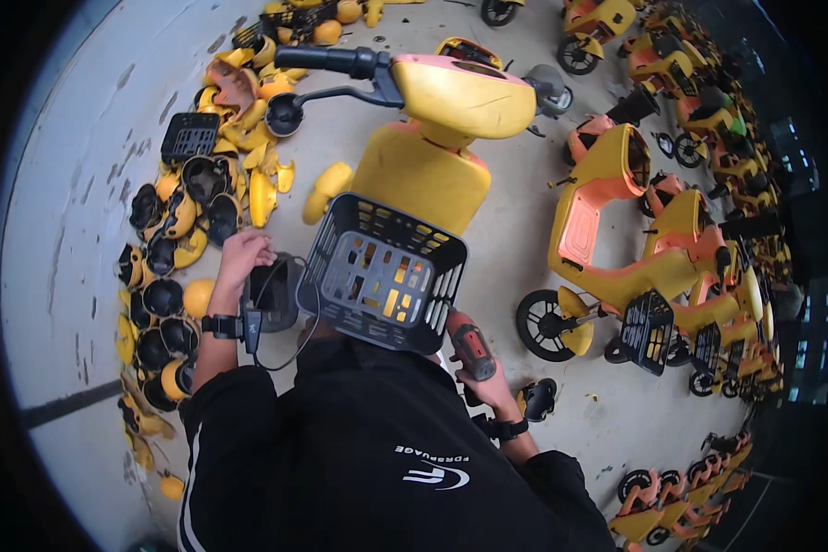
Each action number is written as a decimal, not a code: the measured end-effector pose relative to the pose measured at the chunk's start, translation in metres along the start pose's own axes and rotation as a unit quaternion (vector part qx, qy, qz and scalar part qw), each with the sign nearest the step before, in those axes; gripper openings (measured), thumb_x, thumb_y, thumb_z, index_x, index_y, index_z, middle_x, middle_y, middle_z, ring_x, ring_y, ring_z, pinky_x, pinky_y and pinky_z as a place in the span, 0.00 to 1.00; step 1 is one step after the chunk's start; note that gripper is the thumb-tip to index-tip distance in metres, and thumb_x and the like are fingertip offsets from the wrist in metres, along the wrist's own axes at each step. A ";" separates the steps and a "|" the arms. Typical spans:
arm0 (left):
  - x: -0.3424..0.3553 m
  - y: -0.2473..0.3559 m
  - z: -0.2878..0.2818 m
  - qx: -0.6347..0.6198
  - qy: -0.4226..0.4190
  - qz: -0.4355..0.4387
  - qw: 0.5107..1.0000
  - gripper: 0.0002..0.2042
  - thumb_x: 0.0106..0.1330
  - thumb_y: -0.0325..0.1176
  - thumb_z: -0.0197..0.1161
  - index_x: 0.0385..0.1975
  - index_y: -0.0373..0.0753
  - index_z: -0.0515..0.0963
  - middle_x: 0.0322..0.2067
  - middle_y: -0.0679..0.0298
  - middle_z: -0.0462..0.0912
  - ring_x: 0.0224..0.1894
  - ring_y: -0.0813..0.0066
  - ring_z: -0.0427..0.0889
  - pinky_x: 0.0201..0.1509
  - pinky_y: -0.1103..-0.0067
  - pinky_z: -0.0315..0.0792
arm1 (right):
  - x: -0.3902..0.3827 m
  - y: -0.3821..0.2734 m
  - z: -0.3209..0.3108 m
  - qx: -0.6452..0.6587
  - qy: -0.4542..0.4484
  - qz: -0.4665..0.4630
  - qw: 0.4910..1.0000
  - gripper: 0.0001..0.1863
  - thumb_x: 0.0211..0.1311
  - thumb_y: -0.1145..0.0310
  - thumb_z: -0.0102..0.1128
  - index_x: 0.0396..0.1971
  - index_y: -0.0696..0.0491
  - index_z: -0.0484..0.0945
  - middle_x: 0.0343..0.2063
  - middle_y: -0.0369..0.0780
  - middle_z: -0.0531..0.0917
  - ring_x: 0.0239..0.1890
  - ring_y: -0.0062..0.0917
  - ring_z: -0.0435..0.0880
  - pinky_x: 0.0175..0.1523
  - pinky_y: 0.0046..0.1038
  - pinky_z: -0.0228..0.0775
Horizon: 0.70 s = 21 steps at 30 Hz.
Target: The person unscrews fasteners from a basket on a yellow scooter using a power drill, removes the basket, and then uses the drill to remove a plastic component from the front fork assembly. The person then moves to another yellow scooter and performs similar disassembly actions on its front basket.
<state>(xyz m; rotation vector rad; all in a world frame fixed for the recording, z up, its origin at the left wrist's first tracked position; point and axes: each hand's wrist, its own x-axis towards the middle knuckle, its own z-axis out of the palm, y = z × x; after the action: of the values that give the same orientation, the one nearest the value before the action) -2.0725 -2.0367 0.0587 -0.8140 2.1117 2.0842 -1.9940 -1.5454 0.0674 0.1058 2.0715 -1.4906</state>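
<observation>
Floor (511, 216): grey; helmets (163, 299) at left
Left hand (244, 255): curled, hold unclear
Right hand (490, 385): wrapped round red drill (470, 344), centre
Care: best steady basket (377, 328), cable (316, 317) clear

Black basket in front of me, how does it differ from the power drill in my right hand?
The basket is dark all over, while the power drill is red with dark parts. The basket is a wide, open box full of slots; the drill is a narrow, solid-bodied tool. The right hand holds the drill, whereas neither of the hands grips the basket. Both are close in front of the body.
</observation>
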 end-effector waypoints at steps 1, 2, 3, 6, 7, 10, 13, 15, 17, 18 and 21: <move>-0.003 -0.009 -0.015 0.008 0.027 -0.014 1.000 0.09 0.63 0.31 0.60 0.35 0.29 0.78 0.25 0.61 0.80 0.25 0.77 0.81 0.29 0.84 0.76 | -0.001 0.002 0.002 0.000 0.000 0.023 1.000 0.17 0.46 0.74 0.65 0.40 0.58 0.79 0.27 0.36 0.82 0.29 0.19 0.79 0.37 0.25 0.73; -0.010 -0.013 -0.025 0.012 0.042 -0.043 0.998 0.10 0.62 0.33 0.62 0.34 0.30 0.78 0.25 0.63 0.80 0.25 0.77 0.81 0.29 0.84 0.76 | -0.002 0.008 0.008 0.002 0.012 0.007 1.000 0.17 0.45 0.76 0.65 0.40 0.59 0.79 0.27 0.35 0.82 0.28 0.19 0.79 0.37 0.25 0.73; -0.014 -0.031 -0.041 -0.007 0.058 -0.081 0.995 0.11 0.62 0.35 0.64 0.33 0.32 0.78 0.24 0.64 0.80 0.25 0.77 0.81 0.29 0.84 0.76 | -0.002 0.006 0.015 0.019 0.001 0.011 1.000 0.17 0.45 0.78 0.64 0.40 0.60 0.78 0.26 0.35 0.82 0.28 0.19 0.79 0.36 0.25 0.73; -0.017 -0.078 -0.068 -0.067 0.044 -0.171 0.982 0.11 0.61 0.36 0.66 0.34 0.34 0.78 0.25 0.62 0.80 0.25 0.75 0.82 0.30 0.82 0.77 | -0.004 -0.018 0.036 0.079 0.012 0.006 0.997 0.16 0.47 0.81 0.62 0.40 0.60 0.78 0.25 0.36 0.81 0.26 0.18 0.79 0.35 0.24 0.73; -0.013 -0.102 -0.077 -0.134 0.044 -0.171 0.975 0.12 0.61 0.37 0.66 0.34 0.34 0.78 0.26 0.62 0.81 0.26 0.74 0.82 0.30 0.80 0.78 | -0.005 -0.022 0.041 0.082 0.006 0.019 0.996 0.17 0.47 0.80 0.62 0.41 0.60 0.78 0.26 0.36 0.82 0.27 0.18 0.79 0.35 0.24 0.73; 0.016 -0.166 -0.093 -0.169 0.091 -0.267 0.944 0.19 0.59 0.47 0.68 0.36 0.35 0.77 0.27 0.62 0.80 0.26 0.73 0.82 0.29 0.77 0.78 | -0.003 -0.015 0.044 0.014 0.020 0.027 0.999 0.17 0.48 0.78 0.64 0.42 0.59 0.78 0.29 0.37 0.83 0.28 0.17 0.80 0.35 0.23 0.73; 0.001 -0.264 -0.154 -0.078 0.232 -0.287 0.926 0.21 0.64 0.50 0.59 0.25 0.35 0.78 0.12 0.65 0.73 0.09 0.76 0.66 0.10 0.77 0.54 | 0.003 -0.043 0.071 -0.108 0.060 0.012 0.992 0.21 0.49 0.63 0.68 0.43 0.57 0.78 0.31 0.43 0.84 0.34 0.28 0.83 0.42 0.29 0.74; 0.014 -0.266 -0.149 -0.050 0.263 -0.304 0.914 0.16 0.69 0.44 0.52 0.25 0.39 0.76 0.13 0.67 0.69 0.10 0.76 0.66 0.10 0.78 0.54 | 0.003 -0.043 0.080 -0.151 0.098 0.023 0.983 0.26 0.49 0.55 0.67 0.43 0.58 0.78 0.33 0.48 0.84 0.37 0.37 0.84 0.45 0.33 0.74; 0.047 -0.253 -0.146 -0.072 0.158 -0.304 0.937 0.12 0.67 0.39 0.50 0.27 0.39 0.72 0.13 0.66 0.69 0.12 0.75 0.68 0.13 0.76 0.63 | 0.002 -0.023 0.084 -0.157 0.136 0.022 0.978 0.25 0.49 0.56 0.67 0.45 0.54 0.78 0.32 0.44 0.84 0.35 0.31 0.83 0.45 0.32 0.72; 0.057 -0.246 -0.143 -0.077 0.109 -0.294 0.947 0.11 0.68 0.37 0.48 0.28 0.39 0.72 0.14 0.65 0.69 0.12 0.75 0.68 0.12 0.77 0.63 | -0.001 -0.016 0.085 -0.148 0.153 0.019 0.977 0.25 0.49 0.56 0.67 0.45 0.54 0.78 0.32 0.44 0.84 0.35 0.31 0.83 0.45 0.32 0.72; 0.098 -0.212 -0.120 0.002 0.103 -0.060 0.993 0.08 0.69 0.34 0.48 0.36 0.38 0.71 0.14 0.65 0.69 0.12 0.76 0.68 0.11 0.79 0.62 | -0.006 0.000 0.092 -0.163 0.181 0.000 0.970 0.24 0.49 0.57 0.68 0.45 0.53 0.78 0.34 0.46 0.83 0.36 0.35 0.83 0.46 0.32 0.72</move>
<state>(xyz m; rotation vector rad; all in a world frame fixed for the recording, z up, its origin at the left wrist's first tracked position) -2.0334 -2.1696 -0.1641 -1.1704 2.1014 2.0129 -1.9513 -1.6259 0.0513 0.2672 2.5803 -1.1748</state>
